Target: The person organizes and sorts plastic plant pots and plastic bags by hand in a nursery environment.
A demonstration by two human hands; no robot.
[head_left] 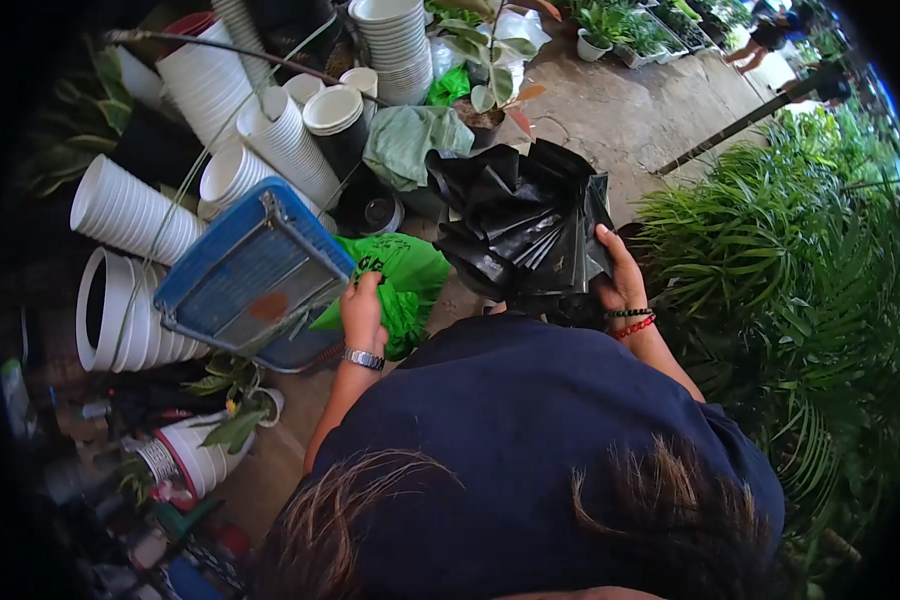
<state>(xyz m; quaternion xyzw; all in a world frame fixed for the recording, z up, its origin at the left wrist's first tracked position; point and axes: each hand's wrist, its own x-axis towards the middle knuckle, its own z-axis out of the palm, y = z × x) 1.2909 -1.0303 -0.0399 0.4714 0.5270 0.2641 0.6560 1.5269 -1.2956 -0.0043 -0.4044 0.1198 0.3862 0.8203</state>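
My left hand [362, 308], with a metal watch on its wrist, is closed at the edge of a bright green plastic bag [410, 272] with dark print. The bag hangs crumpled between the hand and my body. My right hand [622, 272], wearing beaded bracelets, grips the right side of a fanned stack of black plastic bags [520, 225]. Its thumb lies on top, while the other fingers are partly hidden beneath. Just left of my left hand, a worn blue plastic bin [255, 265] stands tilted.
Stacks of white pots [135, 210] crowd the left and back. A grey-green sack [415, 145] lies behind the black bags, near a potted plant [485, 115]. Dense leafy plants [760, 260] fill the right side. Concrete floor [610, 110] shows ahead; another person [770, 40] is far off.
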